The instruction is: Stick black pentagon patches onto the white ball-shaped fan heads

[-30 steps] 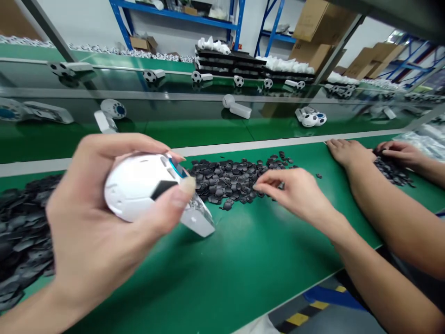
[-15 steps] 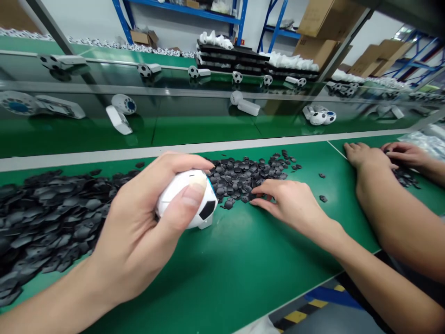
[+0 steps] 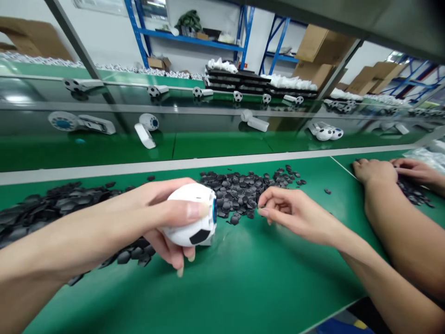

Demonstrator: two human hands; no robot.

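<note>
My left hand [image 3: 163, 213] is wrapped around a white soccer-ball-patterned casing [image 3: 184, 234], thumb across its top. The casing has black patches and a blue ring on its right side; a pale part shows beneath it. At the right edge of a pile of small black plastic pieces [image 3: 236, 192] is my right hand [image 3: 288, 211]. Its thumb and index fingertip are pinched together just above the green surface, the other fingers curled. What lies between those fingertips, if anything, is too small to make out.
A larger heap of black pieces [image 3: 69, 199] lies at left, partly behind my left arm. Beyond a pale rail, white ball-headed devices [image 3: 255, 121] lie on a green conveyor [image 3: 215, 144]. At right, a co-worker's hands [image 3: 377, 171] are over more black pieces.
My left hand has rolled over, turning the casing so its blue ring faces right. My right hand's fingertips have closed and drawn slightly away from the pile. The view has tilted up.
</note>
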